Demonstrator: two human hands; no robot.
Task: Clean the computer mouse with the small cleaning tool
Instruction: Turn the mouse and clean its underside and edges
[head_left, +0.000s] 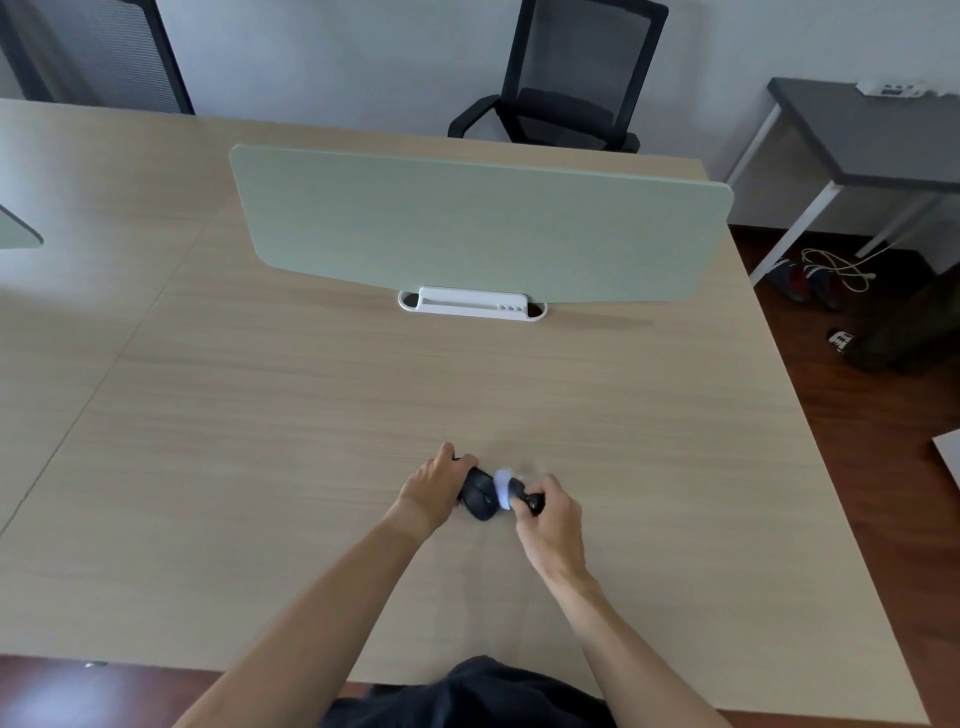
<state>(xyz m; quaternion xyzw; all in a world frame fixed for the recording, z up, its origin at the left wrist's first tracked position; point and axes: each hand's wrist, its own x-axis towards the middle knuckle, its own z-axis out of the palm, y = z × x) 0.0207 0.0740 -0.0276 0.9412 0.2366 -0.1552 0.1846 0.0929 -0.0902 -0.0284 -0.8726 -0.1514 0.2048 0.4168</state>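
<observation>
The dark, rounded mouse (479, 493) lay on the pale wooden surface (363, 395), gripped by the left hand (435, 486), whose fingers curled around it, while the right hand (551, 519) pinched a blurred, white-tipped cleaning tool (511, 491) against its right side.

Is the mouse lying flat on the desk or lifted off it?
Cannot tell for sure: the mouse sits low against the desk, steadied by the left hand.

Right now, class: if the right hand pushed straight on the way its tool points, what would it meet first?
The right hand holds the cleaning tool aimed leftward, so it would press into the black mouse, where its blurred white tip already seems to be, then the left hand holding that mouse.
</observation>
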